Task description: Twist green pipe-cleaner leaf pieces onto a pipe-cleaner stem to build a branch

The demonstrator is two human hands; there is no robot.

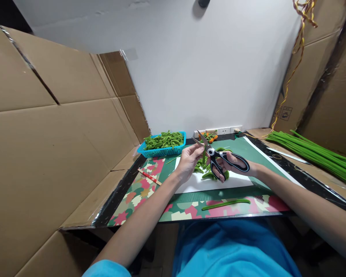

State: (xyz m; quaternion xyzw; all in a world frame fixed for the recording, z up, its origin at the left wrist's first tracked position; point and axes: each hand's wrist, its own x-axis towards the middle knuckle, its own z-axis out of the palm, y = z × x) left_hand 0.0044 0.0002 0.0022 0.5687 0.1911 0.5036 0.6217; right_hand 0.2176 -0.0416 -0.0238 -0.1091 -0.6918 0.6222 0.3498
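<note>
Black-and-white scissors (pixel 211 152) are in my right hand (pixel 229 162), whose fingers pass through the handle loops. The blades stand apart and point up and to the left. Beside them my left hand (pixel 188 161) pinches a short green fuzzy stem (pixel 203 156) between thumb and fingertips, close to the blades. Below both hands, curled green pieces (pixel 209 175) lie on a white sheet (pixel 233 184). A single straight green stem (pixel 226 204) rests near the table's front edge.
A blue basket (pixel 164 152) full of green curled pieces stands at the back left. Orange-and-green pieces (pixel 210 137) lie near the wall sockets. Long green stems (pixel 314 154) are bundled at the right. A red stick (pixel 149 176) lies left; cardboard walls (pixel 60 146) flank the table.
</note>
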